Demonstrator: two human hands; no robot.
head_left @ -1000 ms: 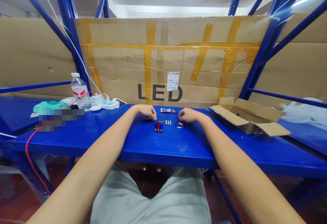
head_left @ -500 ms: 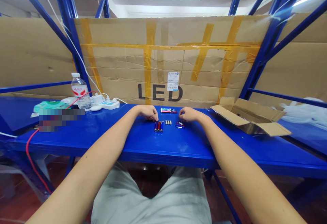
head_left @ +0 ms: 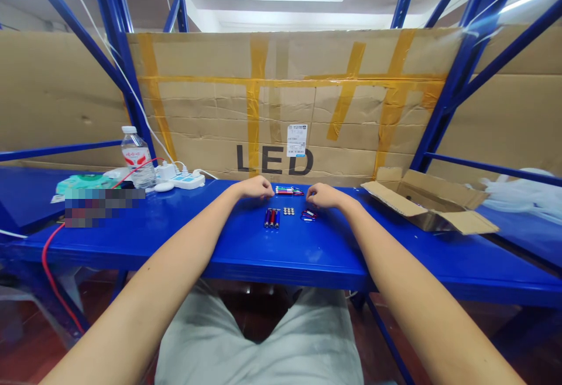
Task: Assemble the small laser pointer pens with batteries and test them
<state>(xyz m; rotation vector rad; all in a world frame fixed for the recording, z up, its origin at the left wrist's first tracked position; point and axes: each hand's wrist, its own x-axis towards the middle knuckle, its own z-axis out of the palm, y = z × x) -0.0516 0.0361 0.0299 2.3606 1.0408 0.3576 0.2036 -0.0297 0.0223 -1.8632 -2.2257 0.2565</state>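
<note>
My left hand (head_left: 257,187), its fingers curled together, is at the left end of a bundle of shiny coloured tubes (head_left: 287,191); what it holds, if anything, is hidden. My right hand (head_left: 321,195) rests closed on the table, just beyond the red and blue carabiner clips (head_left: 308,215); its fingertips are tucked out of sight. Between the hands lie small silver button-like pieces (head_left: 288,211) in rows. Nearer the front edge, three short tubes (head_left: 272,218), blue, red and blue, lie side by side.
An open cardboard box (head_left: 421,200) stands on the blue table (head_left: 281,256) at the right. A water bottle (head_left: 138,160), a power strip (head_left: 188,180) and a green packet (head_left: 88,184) are at the left. A large cardboard sheet (head_left: 211,116) stands behind.
My left hand has moved away from the three short tubes, up and back toward the bundle behind them. My right hand has hardly moved.
</note>
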